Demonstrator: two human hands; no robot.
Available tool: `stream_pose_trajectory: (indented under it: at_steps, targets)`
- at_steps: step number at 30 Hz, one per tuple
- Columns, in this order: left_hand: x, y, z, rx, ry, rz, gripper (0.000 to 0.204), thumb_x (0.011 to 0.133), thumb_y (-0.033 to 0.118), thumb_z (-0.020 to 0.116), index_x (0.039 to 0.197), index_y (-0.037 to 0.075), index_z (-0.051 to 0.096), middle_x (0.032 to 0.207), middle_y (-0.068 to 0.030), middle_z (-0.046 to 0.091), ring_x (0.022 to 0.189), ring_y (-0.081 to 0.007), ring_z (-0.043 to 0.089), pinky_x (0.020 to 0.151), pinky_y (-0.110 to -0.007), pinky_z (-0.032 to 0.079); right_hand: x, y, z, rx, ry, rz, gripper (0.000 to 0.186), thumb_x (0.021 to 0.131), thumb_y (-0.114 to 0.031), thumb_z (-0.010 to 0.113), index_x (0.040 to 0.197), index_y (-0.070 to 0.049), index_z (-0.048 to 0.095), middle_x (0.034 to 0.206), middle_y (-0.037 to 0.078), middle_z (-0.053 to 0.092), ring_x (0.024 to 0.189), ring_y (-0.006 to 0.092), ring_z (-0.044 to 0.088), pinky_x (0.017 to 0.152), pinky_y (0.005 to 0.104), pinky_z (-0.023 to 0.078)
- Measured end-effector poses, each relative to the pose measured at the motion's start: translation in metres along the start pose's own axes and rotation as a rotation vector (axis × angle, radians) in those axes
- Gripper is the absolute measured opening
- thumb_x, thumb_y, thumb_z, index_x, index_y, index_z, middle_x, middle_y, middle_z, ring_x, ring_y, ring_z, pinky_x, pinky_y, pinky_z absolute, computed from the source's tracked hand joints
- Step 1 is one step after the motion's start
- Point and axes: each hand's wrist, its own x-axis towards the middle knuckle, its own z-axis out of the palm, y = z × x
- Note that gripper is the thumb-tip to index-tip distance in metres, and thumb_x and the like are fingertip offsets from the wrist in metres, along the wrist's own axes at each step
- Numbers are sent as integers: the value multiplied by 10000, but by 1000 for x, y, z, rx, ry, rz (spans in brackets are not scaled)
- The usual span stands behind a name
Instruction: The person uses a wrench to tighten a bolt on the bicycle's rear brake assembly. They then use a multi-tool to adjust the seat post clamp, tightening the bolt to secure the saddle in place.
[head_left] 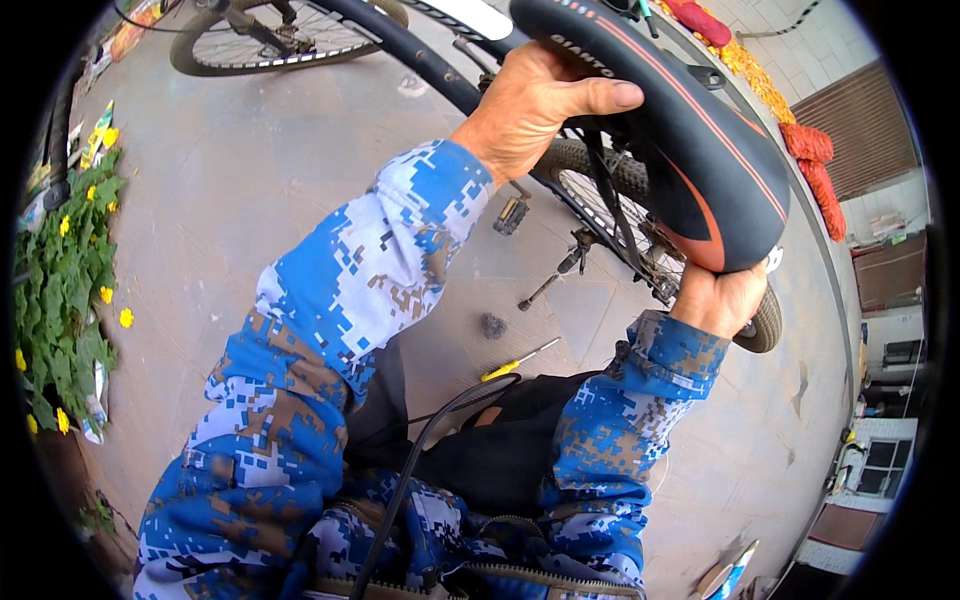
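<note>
A black bicycle saddle [690, 150] with orange-red stripes is in both my hands, at the upper right. My left hand [545, 105] grips its left side, thumb lying over the top and fingers hidden underneath. At the broad rear end, my right hand [718, 297] holds the saddle from below; most of its fingers are out of sight. Below and behind it stands the bicycle, with its dark frame tube [405, 50], a pedal [511, 214], a kickstand [558, 268] and the rear wheel [765, 322]. The saddle hides where it meets the frame.
On the paved ground [230, 160] lie a yellow-handled screwdriver [515, 362] and a small grey clump [492, 325]. The bicycle's front wheel [285, 65] is at the upper left. Leafy plants with yellow flowers [65, 290] line the left edge. Red mesh sacks [815, 165] rest along the right.
</note>
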Motion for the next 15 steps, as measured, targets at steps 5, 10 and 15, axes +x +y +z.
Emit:
stream_pose_trajectory:
  at_steps: [5, 10, 15]
  targets:
    - [5, 2, 10, 170, -90, 106, 392, 775, 122, 823, 1117, 38, 651, 1068, -76, 690, 1014, -187, 642, 902, -326, 533, 3, 0, -13, -76, 80, -52, 384, 987, -208, 487, 1309, -2, 522, 1318, 180, 583, 1179, 348, 584, 1027, 525, 475]
    - [6, 13, 6, -242, -185, -121, 461, 793, 26, 791, 1209, 27, 594, 1128, -44, 656, 1055, -160, 606, 927, -308, 502, 2, -7, -4, -101, 83, 10, 418, 986, -255, 487, 1330, -21, 524, 1333, 172, 583, 1209, 341, 570, 1060, 532, 443]
    - [0, 8, 19, -257, -145, -79, 434, 814, 44, 777, 1205, 25, 590, 1114, -50, 645, 1063, -167, 595, 929, -300, 487, 18, -11, -19, -104, 34, -58, 410, 983, -234, 480, 1314, 2, 526, 1321, 187, 588, 1199, 351, 576, 1047, 535, 456]
